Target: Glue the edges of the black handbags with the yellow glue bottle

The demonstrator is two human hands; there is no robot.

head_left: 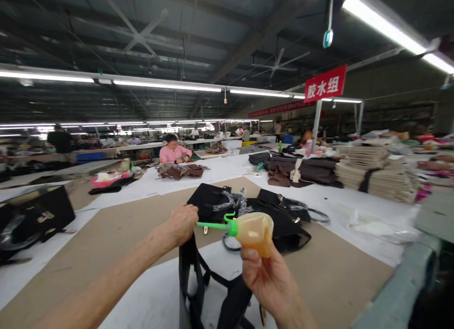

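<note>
A soft squeeze bottle (256, 227) with amber liquid and a long green nozzle is tilted sideways, its tip pointing left. My right hand (269, 279) is closed around its lower side. Closed in a fist, my left hand (181, 223) grips the upper edge of a black bag piece (189, 277), which hangs down with loose straps. The nozzle tip comes close to my left fingers; whether it touches the piece I cannot tell. Just behind the bottle lie black handbags (292, 236) with gold clasps and plastic-wrapped handles.
Brown cardboard (81, 244) covers part of the white table. Another black handbag (39, 215) stands at the left. Stacked beige pieces (372, 173) and dark folded fabric (305, 168) lie back right. Across the table sits a person in pink (172, 151), beside brown pieces (180, 171).
</note>
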